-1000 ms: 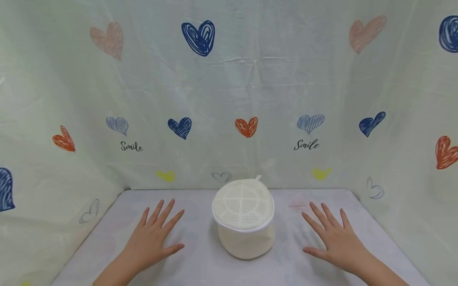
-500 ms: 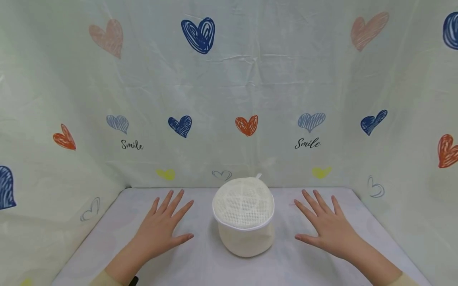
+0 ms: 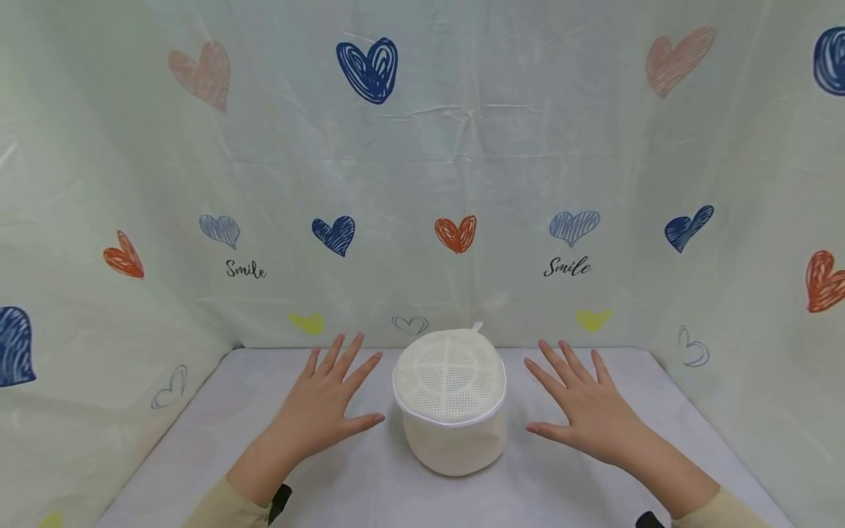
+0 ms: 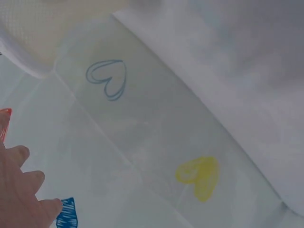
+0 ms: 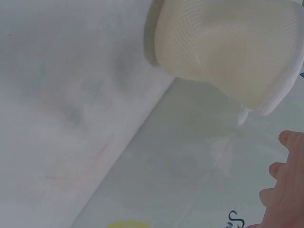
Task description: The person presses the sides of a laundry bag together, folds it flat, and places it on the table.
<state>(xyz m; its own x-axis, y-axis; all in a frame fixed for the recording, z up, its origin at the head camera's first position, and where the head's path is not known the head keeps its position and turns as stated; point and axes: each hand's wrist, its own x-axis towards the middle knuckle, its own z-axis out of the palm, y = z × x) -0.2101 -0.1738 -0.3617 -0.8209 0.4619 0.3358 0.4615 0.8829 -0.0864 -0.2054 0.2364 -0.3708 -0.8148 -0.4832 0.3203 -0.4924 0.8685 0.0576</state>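
Observation:
A cream, drum-shaped mesh laundry bag (image 3: 450, 378) with a white rim and a small loop tab at the back stands upright mid-table. To its left, my left hand (image 3: 323, 411) has its fingers spread and touches nothing visible; the thumb points at the bag. My right hand (image 3: 587, 418) is spread likewise on the other side, a gap away from the bag. In the left wrist view, part of the bag (image 4: 28, 28) shows at the top left above the fingers (image 4: 35, 180). The right wrist view catches the bag's side (image 5: 228, 42), with fingertips (image 5: 278, 170) at the right edge.
A pale cloth covers the table (image 3: 455, 502). Behind and at both sides hangs a whitish curtain (image 3: 422, 161) printed with hearts and "Smile". Dark wrist straps (image 3: 280, 502) show at the cuffs of the beige sleeves (image 3: 231, 506).
Both hands have moved inward and slightly forward, closer to the bag, fingers still spread. More of the sleeves and straps now shows. The bag stays where it was.

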